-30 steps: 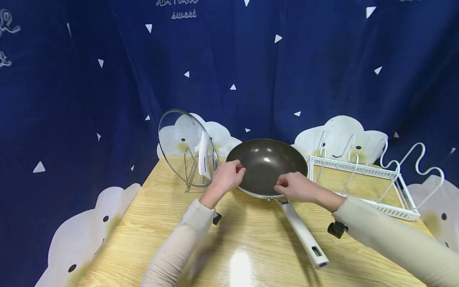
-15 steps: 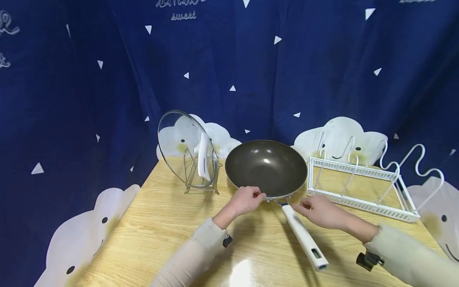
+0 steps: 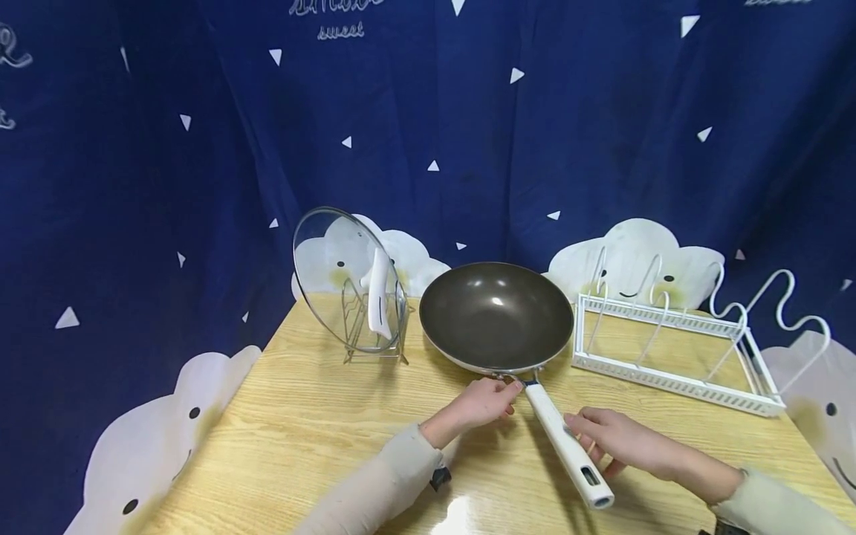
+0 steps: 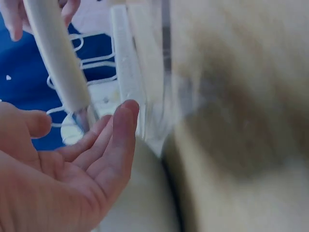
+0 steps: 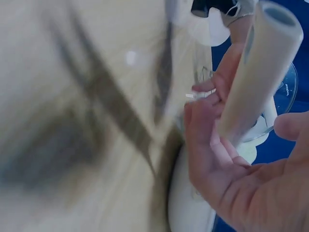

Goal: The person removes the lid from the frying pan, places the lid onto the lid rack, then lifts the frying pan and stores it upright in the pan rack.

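A dark-coated frying pan with a long white handle rests on the wooden table, its handle pointing toward me and to the right. My left hand is at the left of the handle's neck, just below the pan's rim. In the left wrist view its fingers reach loosely under the neck, thumb apart. On the handle's other side is my right hand, near its middle. The right wrist view shows those fingers passing beneath the handle, with the thumb standing off it.
Left of the pan, a glass lid with a white handle stands tilted in a small wire rack. A white rack with wavy upright dividers stands to the right of the pan. A dark blue curtain hangs behind the table.
Both hands have come down from over the pan toward me, to either side of its handle. The left has also moved right, and their fingers have loosened. The pan stays in place.
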Demonstrator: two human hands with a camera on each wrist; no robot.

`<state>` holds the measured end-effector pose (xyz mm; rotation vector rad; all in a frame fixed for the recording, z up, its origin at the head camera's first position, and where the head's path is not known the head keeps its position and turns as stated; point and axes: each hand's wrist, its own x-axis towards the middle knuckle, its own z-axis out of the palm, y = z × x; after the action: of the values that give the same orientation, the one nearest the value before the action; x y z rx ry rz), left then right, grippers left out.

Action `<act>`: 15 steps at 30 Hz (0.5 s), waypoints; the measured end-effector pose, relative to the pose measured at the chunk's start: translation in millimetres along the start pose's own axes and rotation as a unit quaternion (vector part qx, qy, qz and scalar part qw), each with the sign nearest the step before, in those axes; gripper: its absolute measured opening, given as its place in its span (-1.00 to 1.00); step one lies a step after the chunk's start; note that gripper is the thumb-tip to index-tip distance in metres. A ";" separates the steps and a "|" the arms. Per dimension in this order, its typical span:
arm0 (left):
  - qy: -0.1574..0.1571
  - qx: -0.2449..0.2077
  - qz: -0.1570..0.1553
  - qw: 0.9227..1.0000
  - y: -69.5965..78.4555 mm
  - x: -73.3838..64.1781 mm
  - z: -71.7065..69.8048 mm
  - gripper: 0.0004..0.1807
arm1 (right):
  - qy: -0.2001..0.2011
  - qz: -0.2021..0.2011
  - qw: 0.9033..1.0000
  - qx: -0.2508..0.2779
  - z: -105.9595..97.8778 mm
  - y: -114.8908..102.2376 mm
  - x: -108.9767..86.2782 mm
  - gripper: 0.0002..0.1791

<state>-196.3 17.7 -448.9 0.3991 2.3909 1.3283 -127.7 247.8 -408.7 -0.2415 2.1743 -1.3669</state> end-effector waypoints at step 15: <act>-0.051 -0.192 -0.077 0.977 -0.8 21.8 33.6 -0.43 | -0.165 -0.014 0.948 0.271 20.5 19.0 -8.8 -0.68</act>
<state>-200.5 51.6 -469.8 0.1624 1.9774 1.6070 -106.7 244.5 -428.9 -0.2645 1.4665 -1.7370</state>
